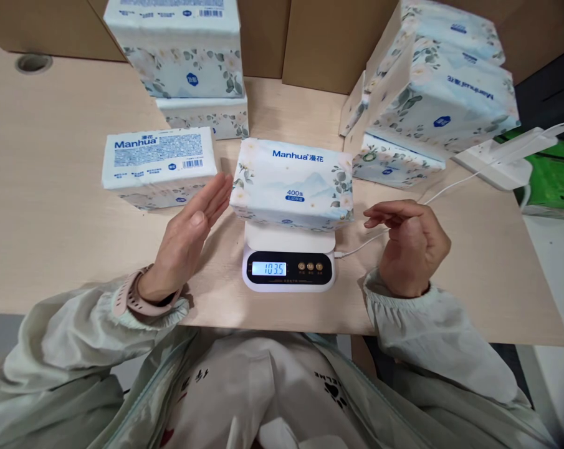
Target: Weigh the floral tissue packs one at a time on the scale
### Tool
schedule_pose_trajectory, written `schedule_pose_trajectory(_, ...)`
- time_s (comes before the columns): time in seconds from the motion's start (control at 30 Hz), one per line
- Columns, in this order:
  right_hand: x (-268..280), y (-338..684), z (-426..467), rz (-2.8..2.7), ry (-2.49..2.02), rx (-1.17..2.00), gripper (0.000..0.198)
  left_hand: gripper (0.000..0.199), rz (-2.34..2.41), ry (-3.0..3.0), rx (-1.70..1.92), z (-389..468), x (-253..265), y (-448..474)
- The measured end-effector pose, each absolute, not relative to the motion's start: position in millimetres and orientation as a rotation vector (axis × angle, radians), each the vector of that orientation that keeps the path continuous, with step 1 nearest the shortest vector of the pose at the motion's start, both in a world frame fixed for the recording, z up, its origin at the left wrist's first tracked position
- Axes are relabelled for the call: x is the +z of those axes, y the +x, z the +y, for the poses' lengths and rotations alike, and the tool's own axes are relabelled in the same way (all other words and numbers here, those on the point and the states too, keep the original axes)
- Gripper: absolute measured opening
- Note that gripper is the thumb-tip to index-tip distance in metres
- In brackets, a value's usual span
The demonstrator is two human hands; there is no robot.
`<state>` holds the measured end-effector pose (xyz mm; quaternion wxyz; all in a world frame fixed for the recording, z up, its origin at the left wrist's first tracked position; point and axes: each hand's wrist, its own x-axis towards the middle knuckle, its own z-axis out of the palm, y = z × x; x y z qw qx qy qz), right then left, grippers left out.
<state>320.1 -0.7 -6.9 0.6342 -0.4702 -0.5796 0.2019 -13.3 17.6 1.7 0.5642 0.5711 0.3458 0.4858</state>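
Observation:
A pack of tissues [293, 181] with a floral print rests on a white digital kitchen scale [288, 240], whose lit display reads 103.5. Just left of that pack is my left hand [188, 234], open, fingers straight and held together, palm turned inward. My right hand [407, 243] hovers to the right of the scale, apart from the pack, its fingers loosely bent and nothing in them. Another tissue pack [162, 165] lies on the table beyond my left fingertips.
Stacked tissue packs stand at the back left [188, 56] and back right [443, 93]. Cardboard boxes [333, 43] line the rear. A white cable [370, 242] runs from the scale to a power strip [497, 162] on the right. The table [52, 249] has a round cable hole at far left.

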Motion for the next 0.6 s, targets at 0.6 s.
schedule_pose_trajectory(0.6,-1.9,322.3,-2.2,-1.506,-1.143,0.429,0.024,0.051,0.788,1.355,1.257,22.4,-6.1,-14.4)
